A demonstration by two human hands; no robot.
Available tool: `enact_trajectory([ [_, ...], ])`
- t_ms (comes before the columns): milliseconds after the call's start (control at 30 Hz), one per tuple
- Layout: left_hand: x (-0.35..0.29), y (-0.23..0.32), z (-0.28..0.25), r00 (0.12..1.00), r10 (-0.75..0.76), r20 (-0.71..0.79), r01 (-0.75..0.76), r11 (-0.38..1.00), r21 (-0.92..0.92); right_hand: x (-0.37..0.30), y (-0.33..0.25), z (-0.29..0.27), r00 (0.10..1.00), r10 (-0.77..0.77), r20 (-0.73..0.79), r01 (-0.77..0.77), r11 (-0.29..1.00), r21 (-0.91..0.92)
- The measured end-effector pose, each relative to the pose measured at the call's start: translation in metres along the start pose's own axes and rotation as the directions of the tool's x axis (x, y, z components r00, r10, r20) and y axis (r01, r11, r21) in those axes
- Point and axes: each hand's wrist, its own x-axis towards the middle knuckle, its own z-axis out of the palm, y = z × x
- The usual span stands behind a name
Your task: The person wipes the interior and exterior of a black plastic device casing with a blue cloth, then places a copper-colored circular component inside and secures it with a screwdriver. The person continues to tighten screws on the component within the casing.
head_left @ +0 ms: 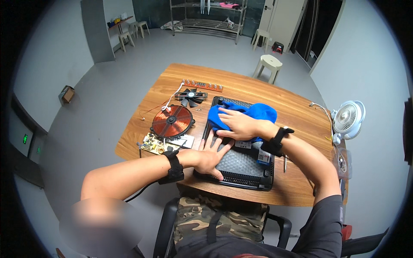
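A black plastic housing [241, 161] with a textured grey panel, vent slots along its near edge and round feet at its corners lies on the table in front of me. My left hand [209, 158] rests flat on its left part, fingers spread, holding nothing. A bunched blue cloth [264, 112] covers much of the housing's far part. My right hand [236, 124] presses this cloth down on the panel, its fingers over the fabric and its thumb near my left fingertips. Labels [263, 157] are stuck on the panel beside my right wrist.
Left of the housing lie a copper coil disc [172, 121], a circuit board [157, 144] and a black fan [191, 97]. A narrow board with knobs [202, 85] lies beyond them. A white fan [348, 118] stands at the right edge, near a thin metal tool [285, 164].
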Motion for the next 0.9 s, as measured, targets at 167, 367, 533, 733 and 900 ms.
enact_trajectory([
  [167,-0.005,0.002,-0.003,1.000,-0.011,-0.021,0.012,0.999,0.030,-0.047,0.024,-0.013,0.977,0.203,0.071,-0.179,0.950,-0.255],
  [367,-0.003,0.002,-0.003,0.999,-0.006,-0.038,0.007,1.000,0.015,-0.055,0.040,0.002,0.955,0.296,0.005,-0.291,0.943,-0.162],
  [533,-0.002,-0.001,-0.003,1.000,-0.011,-0.010,0.011,1.000,-0.003,-0.062,0.014,-0.005,0.967,0.249,0.054,-0.241,0.962,-0.128],
  [733,-0.001,-0.001,0.000,0.999,-0.021,-0.024,0.021,1.000,-0.005,-0.097,-0.019,-0.001,0.992,0.105,0.072,-0.088,0.975,-0.204],
  [900,-0.004,0.001,0.000,0.998,-0.022,-0.053,0.021,1.000,-0.024,-0.106,0.014,-0.006,0.941,0.337,-0.004,-0.324,0.902,-0.286],
])
